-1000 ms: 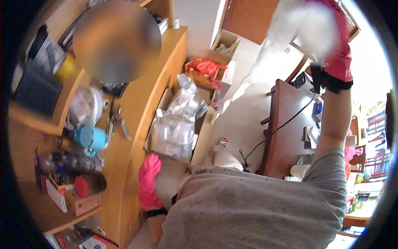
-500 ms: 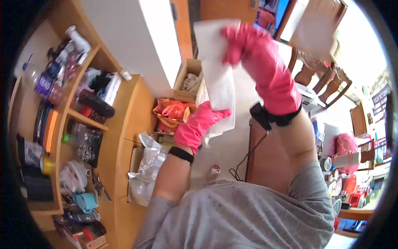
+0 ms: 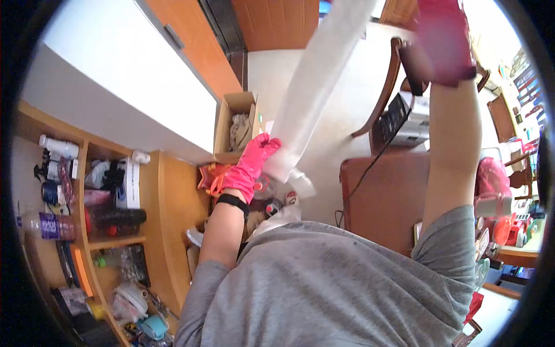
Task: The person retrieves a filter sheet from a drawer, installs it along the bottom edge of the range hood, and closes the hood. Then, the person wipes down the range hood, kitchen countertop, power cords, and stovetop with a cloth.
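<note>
A long, white, slightly see-through strip of paper-like sheet point(image 3: 315, 87) slants from beside my left hand up past the top edge of the view. My left hand point(image 3: 252, 163), in a pink rubber glove with a black band at the wrist, is closed on the strip's edge near its lower end. A loose, crumpled tail hangs below. My right hand point(image 3: 444, 43), gloved the same way, is raised far out at the upper right. Motion smears it and the top edge cuts off its fingers, so its hold on the strip cannot be made out.
An open cardboard box point(image 3: 222, 130) and an orange-red bag point(image 3: 214, 178) stand beyond my left arm. Wooden shelves point(image 3: 118, 242) with bottles and small goods line the left. A brown tabletop point(image 3: 384, 196) with a black cable and a boxed item point(image 3: 404, 118) lie to the right.
My right hand has swung up and outward to the right. A longer stretch of the strip now runs up out of view. My left hand has shifted slightly left, still gripping it.
</note>
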Demonstrator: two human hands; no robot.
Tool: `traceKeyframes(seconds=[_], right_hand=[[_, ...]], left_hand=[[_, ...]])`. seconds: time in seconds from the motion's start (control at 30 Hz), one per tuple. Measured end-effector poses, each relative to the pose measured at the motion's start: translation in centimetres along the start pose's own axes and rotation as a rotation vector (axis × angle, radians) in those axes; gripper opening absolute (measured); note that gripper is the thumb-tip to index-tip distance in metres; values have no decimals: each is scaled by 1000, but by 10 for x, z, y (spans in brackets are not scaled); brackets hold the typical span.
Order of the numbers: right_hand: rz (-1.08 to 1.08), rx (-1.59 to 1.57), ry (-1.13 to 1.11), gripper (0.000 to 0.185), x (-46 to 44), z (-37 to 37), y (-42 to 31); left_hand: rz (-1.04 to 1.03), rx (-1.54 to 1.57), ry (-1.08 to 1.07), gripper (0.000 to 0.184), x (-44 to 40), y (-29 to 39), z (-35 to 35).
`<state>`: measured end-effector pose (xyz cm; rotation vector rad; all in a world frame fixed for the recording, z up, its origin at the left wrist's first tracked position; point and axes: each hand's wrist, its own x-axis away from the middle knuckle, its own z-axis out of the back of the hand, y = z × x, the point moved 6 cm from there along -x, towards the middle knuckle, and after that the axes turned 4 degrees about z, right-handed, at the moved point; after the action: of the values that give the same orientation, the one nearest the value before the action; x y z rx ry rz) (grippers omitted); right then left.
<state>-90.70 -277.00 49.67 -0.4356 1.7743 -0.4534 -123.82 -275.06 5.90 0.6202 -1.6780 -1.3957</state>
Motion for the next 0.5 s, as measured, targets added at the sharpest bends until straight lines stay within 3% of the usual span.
traceKeyframes(seconds=[0.03,0.1,0.17,0.3,0.37,0.43,0.5], right_hand=[[44,151,123,17,-1,8,4],[-109,509,234,20,-22,59,33],[2,655,216,24,-45,73,42],[143,1224,188,43,-57,111,85],[65,1119,224,46,-73,148,131],[-111,848,266,42,-83,189,182],[-196,624,396,41,-82,211,219]], left_hand=[[-18,12,-5,12,-9,10,9],[-46,4,32,18,-25,32,25],[-92,-199,127,19,-23,77,41],[-68,1,15,24,-40,81,74],[-159,-132,-43,28,-34,119,69],[-11,-391,108,31,-42,132,71],[-46,-552,116,33,-63,140,71]])
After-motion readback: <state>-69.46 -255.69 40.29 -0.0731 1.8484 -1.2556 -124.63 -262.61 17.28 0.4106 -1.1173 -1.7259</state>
